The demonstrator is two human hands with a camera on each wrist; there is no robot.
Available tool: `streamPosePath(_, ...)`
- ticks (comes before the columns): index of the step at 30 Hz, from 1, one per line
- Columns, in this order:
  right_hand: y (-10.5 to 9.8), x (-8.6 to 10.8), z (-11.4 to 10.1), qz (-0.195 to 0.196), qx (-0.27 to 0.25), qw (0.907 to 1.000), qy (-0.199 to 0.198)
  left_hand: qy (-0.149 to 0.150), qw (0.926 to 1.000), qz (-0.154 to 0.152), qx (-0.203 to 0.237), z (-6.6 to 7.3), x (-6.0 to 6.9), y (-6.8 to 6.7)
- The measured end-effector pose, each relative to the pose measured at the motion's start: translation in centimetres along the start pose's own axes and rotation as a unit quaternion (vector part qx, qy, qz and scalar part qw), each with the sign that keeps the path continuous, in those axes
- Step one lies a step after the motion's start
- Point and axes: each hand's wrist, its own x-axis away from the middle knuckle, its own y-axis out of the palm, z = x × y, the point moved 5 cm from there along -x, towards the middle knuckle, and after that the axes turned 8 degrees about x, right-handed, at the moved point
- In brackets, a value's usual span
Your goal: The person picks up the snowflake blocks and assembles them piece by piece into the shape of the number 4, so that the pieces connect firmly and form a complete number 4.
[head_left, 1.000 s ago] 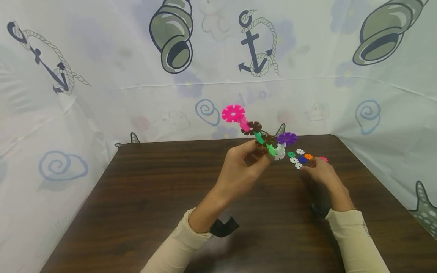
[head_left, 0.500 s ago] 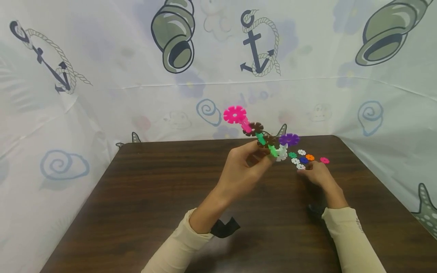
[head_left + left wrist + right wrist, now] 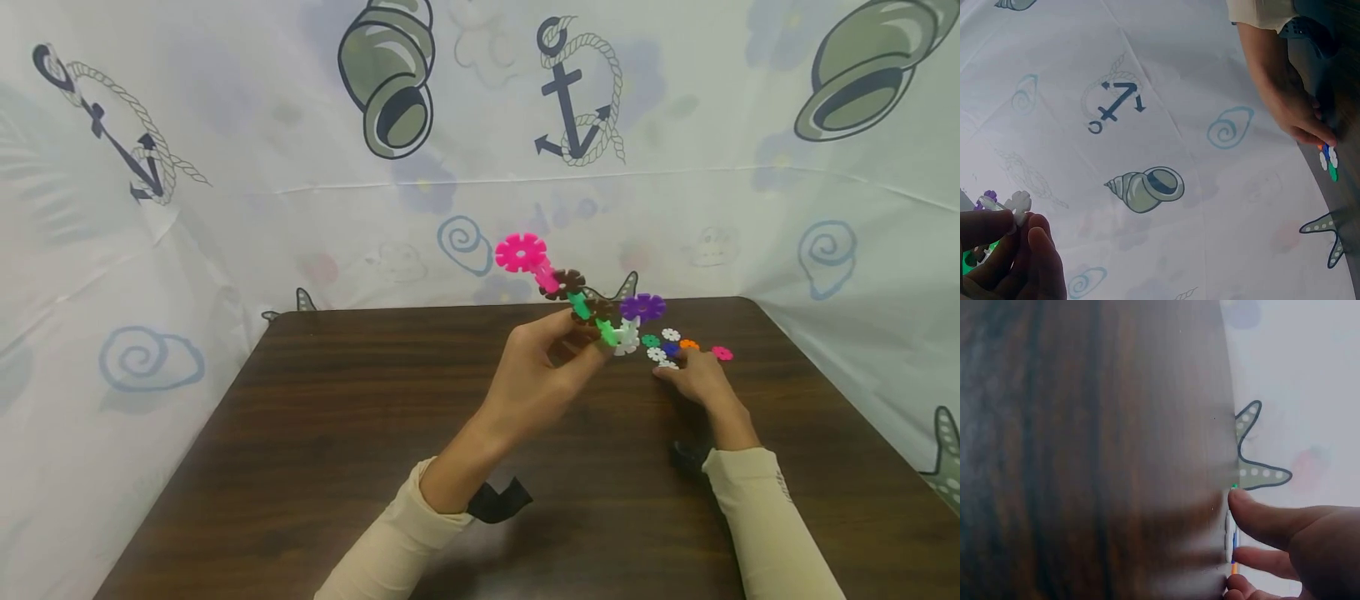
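In the head view my left hand (image 3: 534, 382) holds up a chain of interlocking flower-shaped discs, pinched near its brown and green part. From the pink disc (image 3: 521, 252) at the upper left, the chain runs through brown discs (image 3: 564, 284) and green ones to a white disc (image 3: 627, 339) and a purple disc (image 3: 642, 307). My right hand (image 3: 708, 385) reaches down to loose flower discs on the table, thumb beside a white disc (image 3: 667, 365), partly covered. The right wrist view shows the thumb and finger apart at the discs' edges; the fingertips' exact contact is unclear.
Loose discs lie at the back right of the brown table (image 3: 337, 417): a green disc (image 3: 650, 341), a blue disc (image 3: 671, 349), an orange disc (image 3: 689, 344), a pink disc (image 3: 722, 353) and several white ones. A printed cloth (image 3: 225, 250) surrounds the table's far and side edges.
My right hand has shifted slightly left among the loose discs, uncovering the pink disc; its thumb now partly covers the nearest white disc. The left hand keeps its hold on the chain.
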Motion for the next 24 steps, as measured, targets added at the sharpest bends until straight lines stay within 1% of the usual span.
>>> streamPosePath(4, -0.1, 0.1, -0.3, 0.016, -0.004, 0.9997, -0.018, -0.001, 1.0000, 0.000, 0.001, 0.1, 0.0, 0.0)
streamPosePath(8, -0.1, 0.2, -0.5, 0.020, -0.012, 0.9994, -0.026, -0.002, 1.0000, 0.000, 0.002, 0.2, 0.0, 0.0)
streamPosePath(11, 0.1, 0.1, -0.3, 0.012, -0.019, 0.9996, -0.015, -0.001, 1.0000, -0.001, 0.002, 0.1, 0.0, 0.0)
streamPosePath(15, 0.3, 0.1, -0.1, -0.020, -0.033, 0.9991, 0.018, -0.003, 1.0000, -0.003, 0.003, 0.1, -0.1, 0.1)
streamPosePath(18, 0.2, 0.2, -0.1, -0.039, -0.039, 0.9980, 0.031, -0.006, 1.0000, -0.006, 0.004, 0.1, 0.0, 0.1)
streamPosePath(20, 0.0, 0.4, -0.3, -0.043, -0.042, 0.9978, 0.028, -0.006, 1.0000, -0.005, 0.001, 0.1, 0.0, 0.1)
streamPosePath(24, -1.0, 0.7, -1.1, -0.024, -0.049, 0.9985, 0.000, -0.008, 1.0000, -0.003, -0.004, 0.1, 0.0, 0.0)
